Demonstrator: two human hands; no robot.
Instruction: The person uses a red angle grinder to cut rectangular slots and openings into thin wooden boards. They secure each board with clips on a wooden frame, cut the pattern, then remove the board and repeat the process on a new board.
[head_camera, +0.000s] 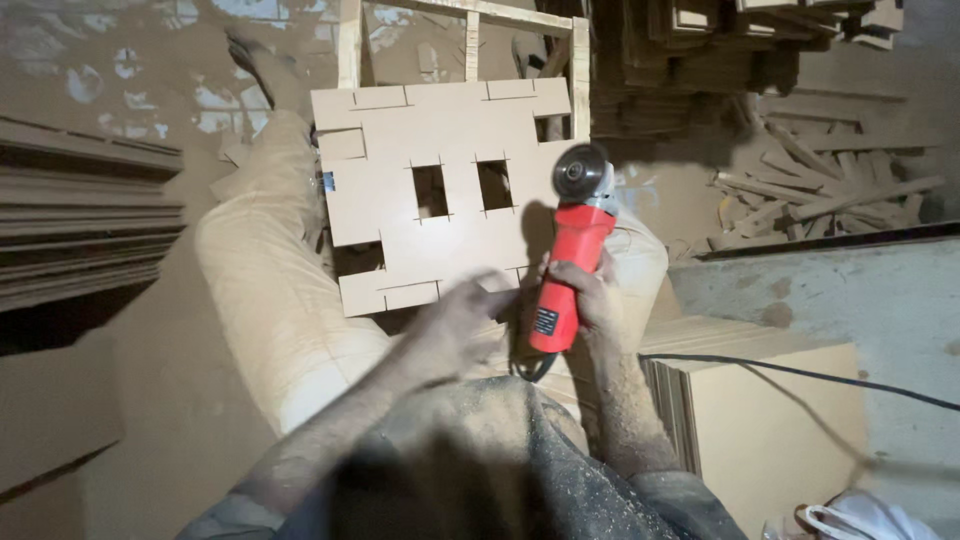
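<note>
We see the right hand (590, 300) wrapped around the body of a red angle grinder (566, 270), fingers curled tight on the handle, the tool held upright with its round disc head at the top. The left hand (460, 320) lies just left of the grinder, blurred, its fingers loosely bent and reaching toward the lower edge of a cut board panel (400, 200); we cannot tell whether it grips the panel or only touches it.

Taking the grinder as our landmark: the panel sits just to its left and slightly above, a pale flat piece with two square holes near its middle and notched slots along its edges. The grinder's disc overlaps the panel's right edge. The panel rests across the person's legs in light trousers (270, 300), which stretch away up and left of the grinder. A black cable (800, 372) runs from below the grinder off to the right, across a stack of flat boards (760, 420). Behind the panel, above the grinder, stands a wooden frame (470, 30). To the upper right of the grinder lies a heap of wood offcuts (820, 190).
</note>
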